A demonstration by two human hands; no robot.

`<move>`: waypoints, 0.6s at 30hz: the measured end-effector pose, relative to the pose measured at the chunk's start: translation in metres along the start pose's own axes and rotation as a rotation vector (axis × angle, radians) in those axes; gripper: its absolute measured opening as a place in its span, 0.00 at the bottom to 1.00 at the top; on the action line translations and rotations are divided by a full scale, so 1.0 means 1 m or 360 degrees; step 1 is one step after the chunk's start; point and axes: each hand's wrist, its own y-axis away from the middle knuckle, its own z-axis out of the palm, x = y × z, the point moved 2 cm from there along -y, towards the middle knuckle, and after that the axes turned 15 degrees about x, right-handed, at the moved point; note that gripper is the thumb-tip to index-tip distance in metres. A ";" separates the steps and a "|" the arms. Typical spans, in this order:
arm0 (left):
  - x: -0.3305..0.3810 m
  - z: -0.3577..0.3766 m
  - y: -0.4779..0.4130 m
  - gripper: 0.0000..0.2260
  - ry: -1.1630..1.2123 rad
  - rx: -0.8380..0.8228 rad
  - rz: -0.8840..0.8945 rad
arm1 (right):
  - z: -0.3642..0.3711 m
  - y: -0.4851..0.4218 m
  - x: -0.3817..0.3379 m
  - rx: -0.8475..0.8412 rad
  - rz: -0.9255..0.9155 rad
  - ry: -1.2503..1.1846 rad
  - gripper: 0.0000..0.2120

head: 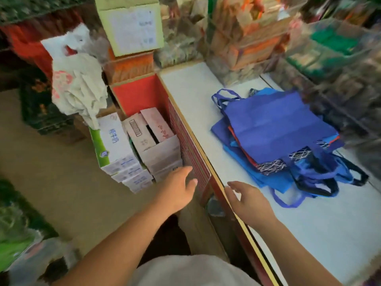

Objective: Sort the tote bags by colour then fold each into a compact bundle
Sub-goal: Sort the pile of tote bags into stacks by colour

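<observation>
Left grip (181, 188) hangs just off the surface (191, 96) edge, fingers relaxed, holding nothing. Right grip (250, 203) is over the surface's near edge, fingers loosely spread, also empty. Tote bags (278, 129), mostly blue with an orange layer showing, lie stacked flat on the surface, apart from both grips.

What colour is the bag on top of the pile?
Deep blue, nearly violet: the top tote bag, seen in the head view.
</observation>
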 end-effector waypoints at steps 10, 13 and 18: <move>0.052 0.036 -0.169 0.24 -0.0084 -0.0461 0.0393 | -0.017 -0.058 0.021 0.0473 0.0597 -0.0069 0.20; 0.085 0.068 -0.182 0.24 -0.0116 -0.0563 0.0585 | -0.023 -0.069 0.039 0.0576 0.0751 -0.0189 0.18; 0.122 0.111 -0.201 0.24 -0.0065 -0.0676 0.0747 | -0.027 -0.109 0.064 0.0790 0.0868 -0.0517 0.12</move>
